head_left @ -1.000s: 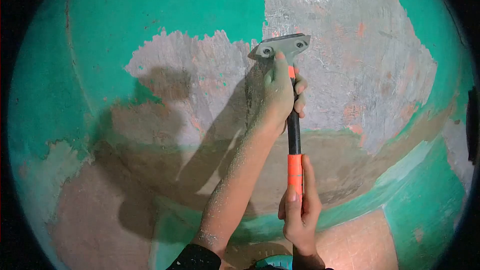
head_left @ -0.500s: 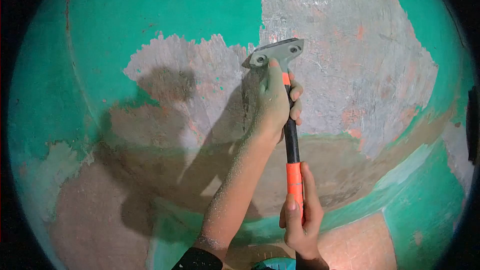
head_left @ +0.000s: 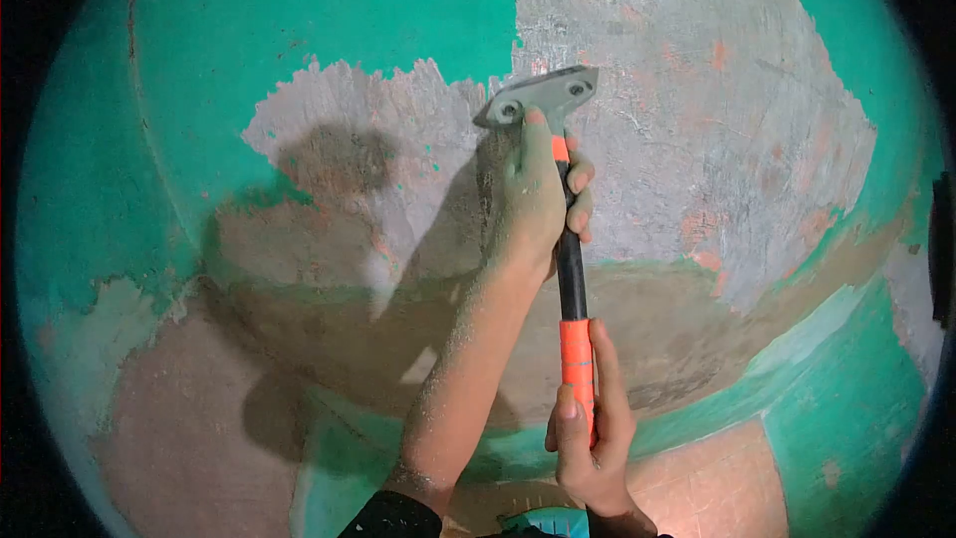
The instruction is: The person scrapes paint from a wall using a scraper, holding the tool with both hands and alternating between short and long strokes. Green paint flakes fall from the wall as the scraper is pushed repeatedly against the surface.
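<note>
A long-handled paint scraper (head_left: 571, 274) stands nearly upright in front of the wall, its wide grey head at the top held on by two screws. My left hand (head_left: 538, 189) is wrapped around the upper shaft, thumb lying up against the head. Lower down, my right hand (head_left: 595, 428) grips the orange end of the handle, with a finger stretched along it. The blade edge lies at or very close to the bared grey patch (head_left: 687, 149), near the border of the green paint (head_left: 329, 0). Pale dust speckles my left forearm.
A brown band (head_left: 388, 329) curves across the wall below the grey patch. Under it runs a green ledge, with a bare pinkish area (head_left: 712, 483) at the lower right. My shadow falls on the left part of the wall. A dark object (head_left: 941, 249) is at the right edge.
The scraper and both hands have shifted slightly left, and its head a little upward. Both hands keep their grip. The bared patch looks about the same.
</note>
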